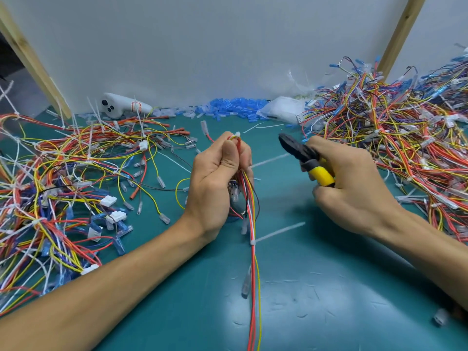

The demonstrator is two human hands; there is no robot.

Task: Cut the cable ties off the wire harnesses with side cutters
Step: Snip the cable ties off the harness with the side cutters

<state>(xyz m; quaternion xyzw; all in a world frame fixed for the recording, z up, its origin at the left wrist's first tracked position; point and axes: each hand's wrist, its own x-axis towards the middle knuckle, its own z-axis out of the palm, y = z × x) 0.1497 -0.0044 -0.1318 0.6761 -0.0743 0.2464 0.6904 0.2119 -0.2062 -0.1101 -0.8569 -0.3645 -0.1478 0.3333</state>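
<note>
Left hand (pixel 217 178): fingers curled tight round a wire harness (pixel 253 224), thumb pressed against the bundle near its upper end. The wire ends stand up just past the fingertips, capped by a small white piece (pixel 237 135). Tie head or connector, cannot tell.

Right hand (pixel 354 188): fingers wrapped round the yellow handles of the side cutters (pixel 301 153). The black head points toward the left fingertips, near but apart. Whether the blades are parted cannot be told.

Judgement: the step in hand is bringing the cutters to a tie.
- Slip one blade tip under the strap only, flat side toward the wires and clear of the thumb.
- Keep the bundle taut.
- Cut beside the tie head so the strap drops off whole.
- The insulation looks thin, so a nicked lead is the risk.

Harness: slim, limp leads in red, orange, yellow and white, with a darker one among them. Below the heel of the left hand they hang down over the green mat (pixel 316 287). A white cable tie (pixel 253 241) cinches them there, well below the fingers, its tail sticking out to the right. Clear-sleeved terminals dangle lower.

Tangled heaps of harnesses lie outside the left hand (pixel 50 186) and outside the right hand (pixel 405 138).
</note>
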